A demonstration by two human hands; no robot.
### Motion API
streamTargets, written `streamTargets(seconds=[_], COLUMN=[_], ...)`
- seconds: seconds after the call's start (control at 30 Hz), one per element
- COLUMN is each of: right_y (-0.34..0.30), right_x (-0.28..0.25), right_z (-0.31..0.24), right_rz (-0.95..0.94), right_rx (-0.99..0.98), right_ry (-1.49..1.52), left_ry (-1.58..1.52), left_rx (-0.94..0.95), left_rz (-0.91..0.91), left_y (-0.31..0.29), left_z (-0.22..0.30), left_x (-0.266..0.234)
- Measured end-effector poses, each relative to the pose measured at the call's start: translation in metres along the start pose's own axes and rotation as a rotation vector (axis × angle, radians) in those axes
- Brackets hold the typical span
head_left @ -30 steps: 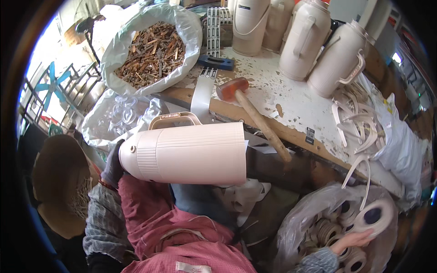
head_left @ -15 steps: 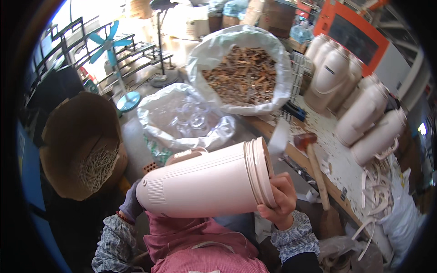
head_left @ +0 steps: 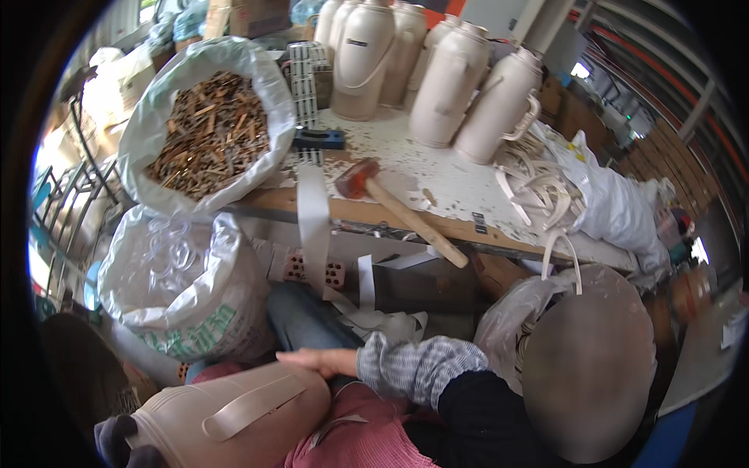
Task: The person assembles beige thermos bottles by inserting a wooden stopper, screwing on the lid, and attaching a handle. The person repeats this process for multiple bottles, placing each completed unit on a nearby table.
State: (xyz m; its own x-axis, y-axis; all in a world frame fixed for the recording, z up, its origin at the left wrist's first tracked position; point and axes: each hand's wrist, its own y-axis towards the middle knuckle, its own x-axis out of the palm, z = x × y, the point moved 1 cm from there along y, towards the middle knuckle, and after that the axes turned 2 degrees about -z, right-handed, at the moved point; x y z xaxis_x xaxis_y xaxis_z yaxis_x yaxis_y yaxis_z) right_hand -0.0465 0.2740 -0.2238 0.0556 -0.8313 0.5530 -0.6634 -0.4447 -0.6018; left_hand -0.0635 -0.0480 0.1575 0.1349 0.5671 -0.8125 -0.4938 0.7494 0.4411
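A cream plastic thermos jug body [head_left: 234,417] lies on its side across my lap, a strap-shaped handle along its upper side. Its ringed rim end points to the lower left. There my left hand [head_left: 121,441], in a dark grey-purple glove, is closed with its fingers hooked over the rim. My bare right hand [head_left: 318,361] rests on the jug's other end with its fingers stretched out flat. A patterned sleeve covers my right forearm; my left forearm is out of sight.
A wooden-handled mallet [head_left: 406,210] lies on the white workbench [head_left: 390,140]. Several finished jugs [head_left: 450,86] stand behind it, with loose cream handles [head_left: 546,187] to the right. Sacks hold brown scraps [head_left: 211,132] and clear plastic rings [head_left: 178,253]. A blurred oval covers the lower right.
The jug has been turned end for end and lowered to the left. My left hand is now at the rim, my right at the opposite end. The view has swung right.
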Motion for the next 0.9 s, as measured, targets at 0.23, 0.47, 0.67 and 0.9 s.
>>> streamTargets(seconds=[0.23, 0.47, 0.67, 0.9], right_y=[-0.307, -0.487, -0.382, -0.158], right_x=[-0.057, -0.259, -0.054, 0.128], right_z=[-0.133, -0.075, -0.133, -0.147], right_rz=[1.350, 1.945, 1.195, -0.024], right_rx=[-1.209, -0.271, -1.457, -1.332], right_ry=[-0.808, -0.650, -0.596, 0.097], left_ry=[-0.186, 0.161, 0.245, 0.324], left_rx=[-0.573, -0.130, 0.137, 0.030], left_rz=[-0.076, 0.075, 0.108, 0.193], left_y=[0.045, 0.056, 0.054, 0.024], left_z=[-0.043, -0.031, 0.038, 0.082], left_x=[0.016, 0.035, 0.067, 0.109])
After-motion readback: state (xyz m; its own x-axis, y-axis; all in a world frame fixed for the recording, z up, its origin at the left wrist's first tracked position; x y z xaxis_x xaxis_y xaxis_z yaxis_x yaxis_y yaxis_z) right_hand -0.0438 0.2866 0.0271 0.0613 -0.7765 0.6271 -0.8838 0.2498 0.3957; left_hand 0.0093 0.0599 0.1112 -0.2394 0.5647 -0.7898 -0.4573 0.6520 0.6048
